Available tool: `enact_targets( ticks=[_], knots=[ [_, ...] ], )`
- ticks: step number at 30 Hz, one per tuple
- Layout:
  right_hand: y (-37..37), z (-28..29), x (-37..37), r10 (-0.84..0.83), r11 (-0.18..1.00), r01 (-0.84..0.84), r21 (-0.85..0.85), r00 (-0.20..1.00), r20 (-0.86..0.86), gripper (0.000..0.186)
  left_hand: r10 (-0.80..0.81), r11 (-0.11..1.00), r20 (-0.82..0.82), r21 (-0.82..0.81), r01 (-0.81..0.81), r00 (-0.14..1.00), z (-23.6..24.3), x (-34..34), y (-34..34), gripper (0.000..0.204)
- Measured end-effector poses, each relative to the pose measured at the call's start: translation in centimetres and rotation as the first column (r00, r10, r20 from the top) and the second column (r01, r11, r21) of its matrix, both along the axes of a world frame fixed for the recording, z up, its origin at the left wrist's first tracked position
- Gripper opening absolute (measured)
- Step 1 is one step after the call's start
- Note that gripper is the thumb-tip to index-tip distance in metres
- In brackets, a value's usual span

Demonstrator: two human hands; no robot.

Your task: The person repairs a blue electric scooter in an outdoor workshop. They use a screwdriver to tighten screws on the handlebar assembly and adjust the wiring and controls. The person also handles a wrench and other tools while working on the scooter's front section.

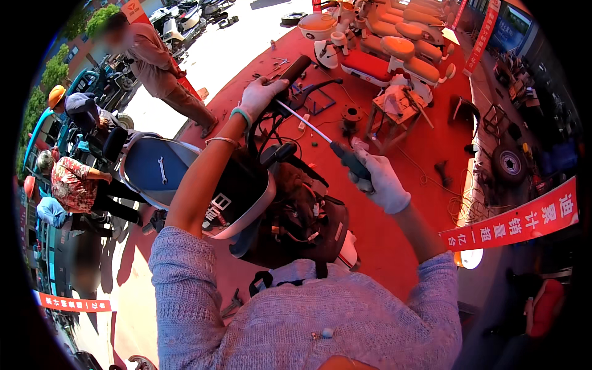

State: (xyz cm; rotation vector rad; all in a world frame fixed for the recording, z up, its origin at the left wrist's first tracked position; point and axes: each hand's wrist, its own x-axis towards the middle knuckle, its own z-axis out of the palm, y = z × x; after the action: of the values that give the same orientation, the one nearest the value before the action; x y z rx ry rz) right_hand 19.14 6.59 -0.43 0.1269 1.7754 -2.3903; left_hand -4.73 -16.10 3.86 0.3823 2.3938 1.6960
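In a white glove, my left hand (262, 98) is wrapped round the handlebar of a partly dismantled electric scooter, just behind its black rubber grip (297, 69). My right hand (387, 185), also gloved, is closed on the dark green handle of a screwdriver (353, 161). The long, thin shaft slants up and left, with its tip beside the black brake lever mount (295, 103) close to my left hand. Whether the tip sits in a screw is too small to tell. Below, black wiring (302, 219) lies exposed. A wrench (162, 169) rests on the scooter's blue panel (145, 161).
A wooden stool (394, 108) and a metal hub-like part (351, 115) stand ahead on the red floor. Parked scooters (376, 61) line the far side. One person (148, 58) stands front left; others (80, 179) are farther left. Red banner tape (512, 216) crosses at right.
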Motion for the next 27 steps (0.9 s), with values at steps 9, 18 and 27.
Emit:
enact_targets(
  ticks=[9,18,27],
  knots=[
    [0.0,-1.2,-0.1,0.028,0.452,0.698,0.555,0.61,-0.792,0.037,-0.028,0.998,-0.048,0.056,0.031,0.998,-1.6,-1.1,-0.9,0.049],
    [-0.2,-1.4,0.4,0.318,0.102,0.748,0.656,0.6,-0.734,0.049,-0.17,0.967,-0.06,0.183,0.178,0.984,-1.1,-0.8,-0.4,0.041],
    [0.2,-0.4,0.1,0.367,0.07,0.705,0.705,0.639,-0.676,0.049,-0.12,0.984,-0.04,0.129,0.124,0.992,-0.8,-0.3,-0.4,0.037]
  ],
)
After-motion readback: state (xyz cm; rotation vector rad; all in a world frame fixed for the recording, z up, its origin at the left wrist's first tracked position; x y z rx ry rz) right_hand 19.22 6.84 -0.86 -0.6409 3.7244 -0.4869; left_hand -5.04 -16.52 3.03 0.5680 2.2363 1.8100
